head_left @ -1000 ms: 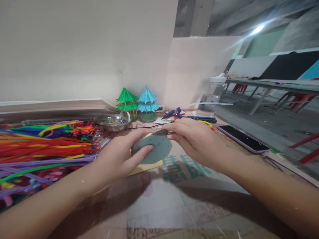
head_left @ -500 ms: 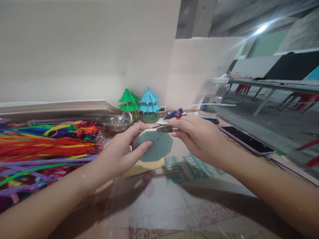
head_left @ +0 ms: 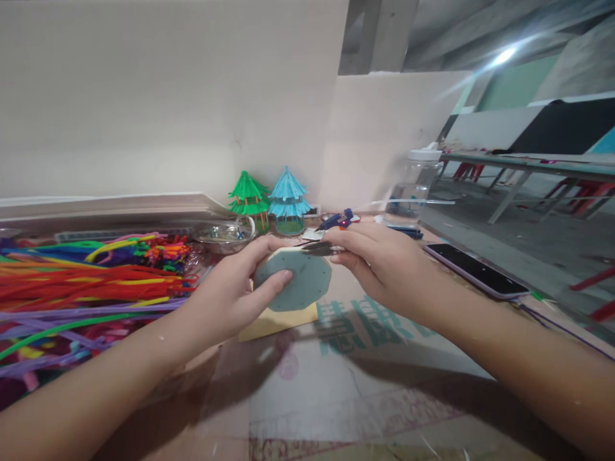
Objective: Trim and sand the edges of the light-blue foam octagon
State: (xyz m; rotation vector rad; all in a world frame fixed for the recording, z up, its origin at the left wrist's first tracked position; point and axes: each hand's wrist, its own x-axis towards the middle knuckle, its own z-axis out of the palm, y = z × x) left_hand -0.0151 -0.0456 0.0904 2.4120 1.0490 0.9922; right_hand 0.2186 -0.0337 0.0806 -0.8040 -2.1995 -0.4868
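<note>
My left hand [head_left: 240, 275] grips a pale grey-green, many-sided disc [head_left: 302, 288] by its left side, thumb lying across the face. Small dark dots run near the disc's edge. My right hand [head_left: 369, 259] is closed around what look like small scissors [head_left: 318, 248], their handles hidden in the fingers. The dark metal blades lie along the disc's top edge; whether they bite into it I cannot tell. Below the disc, a yellow sheet [head_left: 273, 325] rests on the printed table cover [head_left: 307, 390].
Bundles of coloured pipe cleaners [head_left: 91, 282] fill the left side. Behind my hands stand a green model pavilion [head_left: 248, 202], a blue one [head_left: 289, 205], a metal bowl [head_left: 225, 235] and a blue glue gun [head_left: 336, 219]. A water bottle [head_left: 410, 186] and a phone [head_left: 475, 271] sit right.
The disc has shifted very slightly left along with my left thumb. Both hands keep their hold, and the blades stay at the top edge.
</note>
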